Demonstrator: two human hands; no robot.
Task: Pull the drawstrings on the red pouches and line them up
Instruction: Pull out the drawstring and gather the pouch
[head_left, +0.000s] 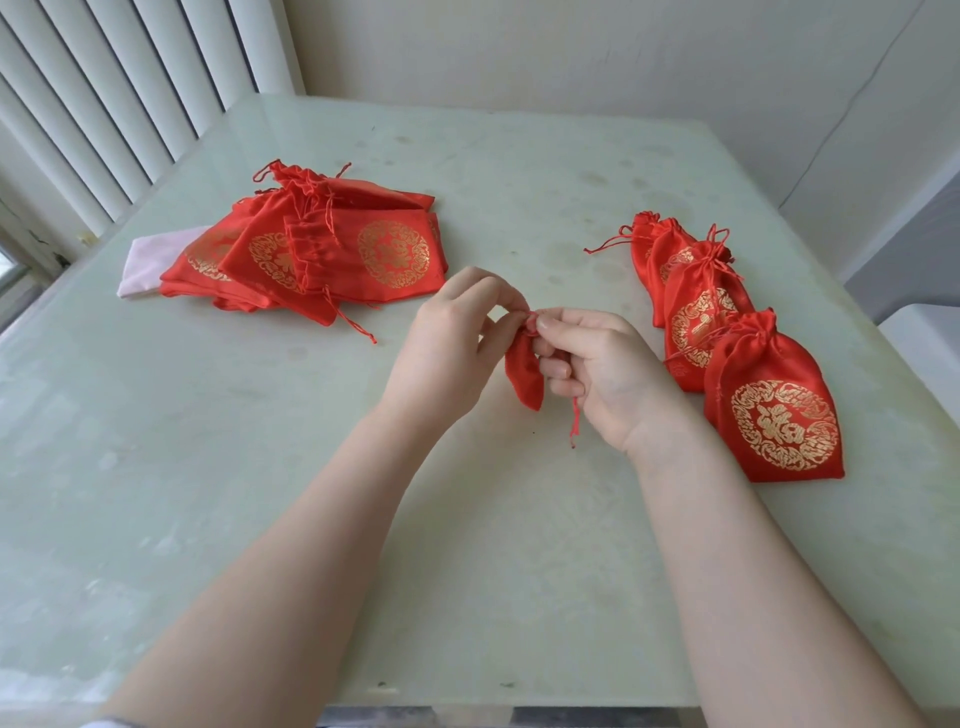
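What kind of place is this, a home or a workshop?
Probably a room in a home, not a workshop: a pale glass-topped table in a corner, white vertical blinds at a window, plain white walls. No tools or machines are in view.

Red satin pouches (317, 254) heaped far left, stamped with round gold medallions. Same red and gold on the pouch row (727, 332) at right. Pale green table (260, 467); pink cloth (150, 260) under the heap.

Table (467, 545): pale green, glossy, faintly stained; spreads beneath the hands
Blinds (130, 104): white vertical slats, far left beyond the hands
Wall (571, 52): plain white, straight ahead; soft daylight
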